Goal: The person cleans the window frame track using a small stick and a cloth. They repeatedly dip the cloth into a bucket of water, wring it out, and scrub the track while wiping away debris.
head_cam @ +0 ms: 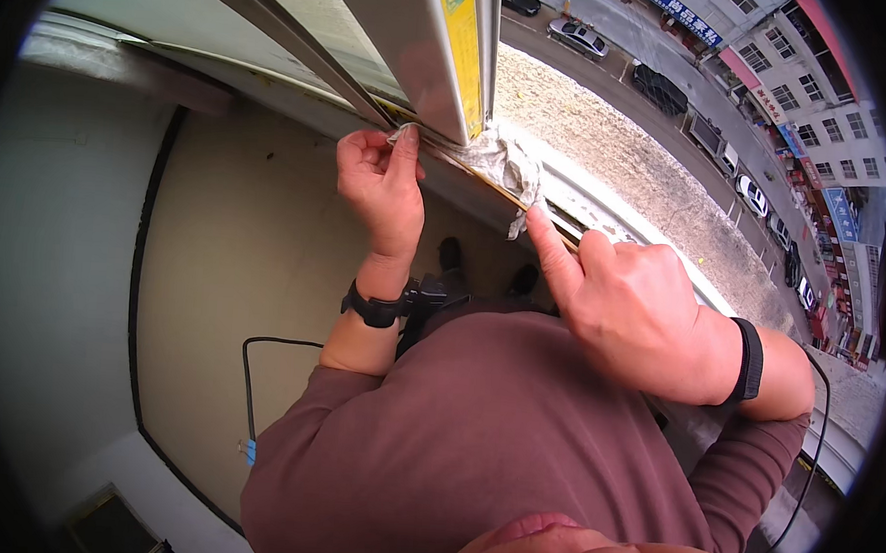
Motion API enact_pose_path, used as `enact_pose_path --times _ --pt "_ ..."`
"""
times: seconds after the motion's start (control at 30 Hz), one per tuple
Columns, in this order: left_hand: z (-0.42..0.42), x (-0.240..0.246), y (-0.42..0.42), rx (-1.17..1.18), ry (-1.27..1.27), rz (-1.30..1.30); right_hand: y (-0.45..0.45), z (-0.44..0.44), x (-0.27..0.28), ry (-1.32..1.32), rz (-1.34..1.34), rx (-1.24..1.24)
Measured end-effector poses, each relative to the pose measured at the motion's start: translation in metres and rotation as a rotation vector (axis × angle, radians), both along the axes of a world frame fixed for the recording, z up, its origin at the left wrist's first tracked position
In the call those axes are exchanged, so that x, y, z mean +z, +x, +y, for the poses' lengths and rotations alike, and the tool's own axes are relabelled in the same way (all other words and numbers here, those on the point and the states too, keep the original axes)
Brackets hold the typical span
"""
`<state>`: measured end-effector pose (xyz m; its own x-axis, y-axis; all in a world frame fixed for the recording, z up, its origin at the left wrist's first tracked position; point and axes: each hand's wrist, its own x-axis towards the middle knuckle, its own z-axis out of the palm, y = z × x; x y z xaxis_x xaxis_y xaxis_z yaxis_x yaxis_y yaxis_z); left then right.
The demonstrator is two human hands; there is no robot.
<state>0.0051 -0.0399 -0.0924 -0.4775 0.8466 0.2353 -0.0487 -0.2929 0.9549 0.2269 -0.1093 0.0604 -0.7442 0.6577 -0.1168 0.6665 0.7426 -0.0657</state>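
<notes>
In front of me, a crumpled whitish cloth (505,158) lies in the window track (559,207), against the foot of the sliding sash (424,58). A loose end of it hangs over the inner edge. My left hand (384,172) pinches another end of the cloth between thumb and fingers, at the sash's lower corner. To the right, my right hand (629,309) has its index fingertip against the cloth and its other fingers curled. A thin tan strip (496,189) runs under that finger; whether it is a held stick or the track's edge is unclear.
Outside the opening, a rough ledge (614,158) drops to a street with parked cars (659,89) and buildings (827,116). A yellow label (461,48) sticks to the sash. A black cable (245,375) loops by my left side. Below is the beige floor (211,264).
</notes>
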Motion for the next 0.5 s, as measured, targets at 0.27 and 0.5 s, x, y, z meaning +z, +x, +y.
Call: enact_pose_path --times 0.27,0.5 --pt "-0.010 -0.015 -0.009 0.080 0.086 0.553 -0.022 0.007 -0.026 0.168 0.024 -0.027" --pt "-0.020 -0.009 -0.012 0.057 0.054 0.877 -0.049 0.027 -0.008 0.100 -0.012 0.001"
